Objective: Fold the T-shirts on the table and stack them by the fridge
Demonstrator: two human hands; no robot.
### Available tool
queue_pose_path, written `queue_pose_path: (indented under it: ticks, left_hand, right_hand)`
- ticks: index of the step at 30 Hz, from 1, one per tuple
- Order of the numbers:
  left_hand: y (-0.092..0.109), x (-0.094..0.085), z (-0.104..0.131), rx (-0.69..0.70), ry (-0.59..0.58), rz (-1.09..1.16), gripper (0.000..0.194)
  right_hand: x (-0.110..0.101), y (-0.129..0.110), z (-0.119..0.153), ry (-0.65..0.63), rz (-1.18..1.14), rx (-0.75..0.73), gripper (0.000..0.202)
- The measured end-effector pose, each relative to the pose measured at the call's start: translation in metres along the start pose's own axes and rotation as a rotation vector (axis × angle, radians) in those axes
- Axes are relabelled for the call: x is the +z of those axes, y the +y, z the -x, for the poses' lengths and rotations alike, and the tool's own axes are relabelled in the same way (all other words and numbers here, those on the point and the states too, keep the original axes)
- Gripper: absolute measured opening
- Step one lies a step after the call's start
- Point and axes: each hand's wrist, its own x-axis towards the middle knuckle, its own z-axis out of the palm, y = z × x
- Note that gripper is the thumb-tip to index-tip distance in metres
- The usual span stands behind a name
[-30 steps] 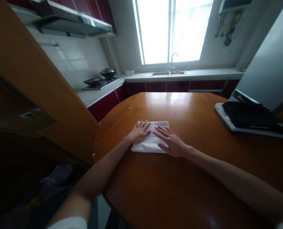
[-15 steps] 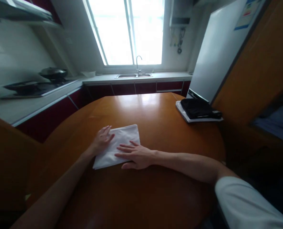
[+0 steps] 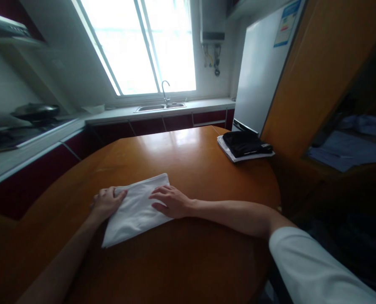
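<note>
A folded white cloth point(image 3: 137, 211) lies on the wooden table point(image 3: 188, 164), its front-left corner pointing toward me. My left hand point(image 3: 107, 202) rests at the cloth's left edge, thumb on the fabric and the other fingers bent over the tabletop beside it. Toward the right side of the cloth is my right hand point(image 3: 171, 202), palm down, with fingers loosely bent and apart. Whether its fingertips touch the fabric I cannot tell. Neither hand is closed around anything.
A black folded item point(image 3: 244, 143) sits on white sheets point(image 3: 238, 158) at the table's right rear. Beyond the table are a counter with a sink point(image 3: 159, 107), a fridge point(image 3: 260, 71) to the right, and a stove with a pan point(image 3: 36, 112) to the left.
The view has turned right, so everything sits farther left. My right hand has lifted from lying flat and drawn toward the cloth's right edge. My left hand has slid outward to the left edge.
</note>
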Motion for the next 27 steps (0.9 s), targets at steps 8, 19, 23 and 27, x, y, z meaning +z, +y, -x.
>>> queue_pose_path:
  ticks: [8, 19, 23, 27]
  left_hand:
    - [0.008, -0.009, 0.012, 0.043, 0.118, 0.439, 0.045]
    - [0.084, -0.087, 0.098, 0.292, 0.507, 0.698, 0.030]
    - [0.104, -0.109, 0.116, 0.332, 0.617, 0.731, 0.021]
    - [0.120, -0.115, 0.107, 0.367, 0.678, 0.755, 0.026]
  right_hand:
    - [0.003, 0.012, -0.005, 0.067, -0.058, 0.228, 0.022]
    - [-0.005, 0.057, -0.027, 0.373, -0.867, 0.736, 0.104]
    - [-0.035, 0.054, -0.030, 0.266, -1.249, 0.691, 0.072]
    - [-0.081, 0.049, -0.026, 0.391, -1.223, 0.610, 0.052]
